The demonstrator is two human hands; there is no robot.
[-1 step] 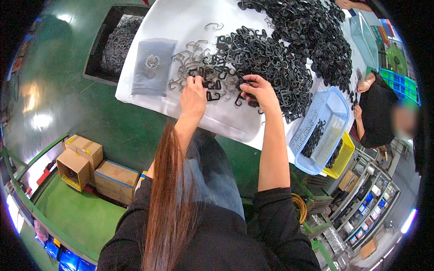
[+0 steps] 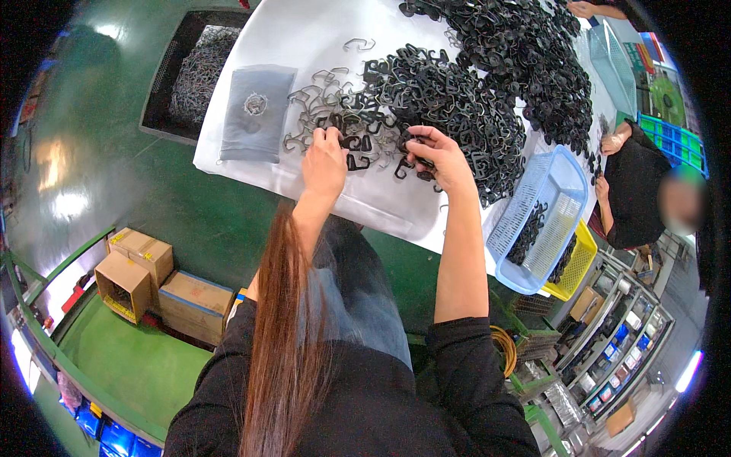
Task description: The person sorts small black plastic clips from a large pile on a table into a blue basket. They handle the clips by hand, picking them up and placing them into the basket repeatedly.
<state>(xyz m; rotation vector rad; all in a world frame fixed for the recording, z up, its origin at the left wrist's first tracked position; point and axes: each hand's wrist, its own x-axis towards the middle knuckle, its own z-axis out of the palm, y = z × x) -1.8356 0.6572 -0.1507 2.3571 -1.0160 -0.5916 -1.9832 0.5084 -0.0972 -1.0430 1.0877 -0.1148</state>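
My left hand [image 2: 325, 161] is at the near edge of a spread of hooks, fingers bent and closed together. Whatever sits between its fingertips is hidden. To its right, my right hand [image 2: 444, 158] curls thumb and fingers around a small black hook [image 2: 416, 158], partly covered by the fingers. Bare metal wire hooks [image 2: 310, 101] lie loose beyond my left hand. A black hook [image 2: 358, 161] rests on the white sheet between my hands. A large pile of black-coated hooks [image 2: 449, 99] stretches beyond and right of my right hand.
A grey plastic bag [image 2: 259, 137] with a metal ring on it lies at left on the white-covered table [image 2: 304, 23]. A blue basket [image 2: 499, 236] and a yellow basket [image 2: 585, 255] stand at right. A co-worker's hands [image 2: 611, 143] are at the table's right edge.
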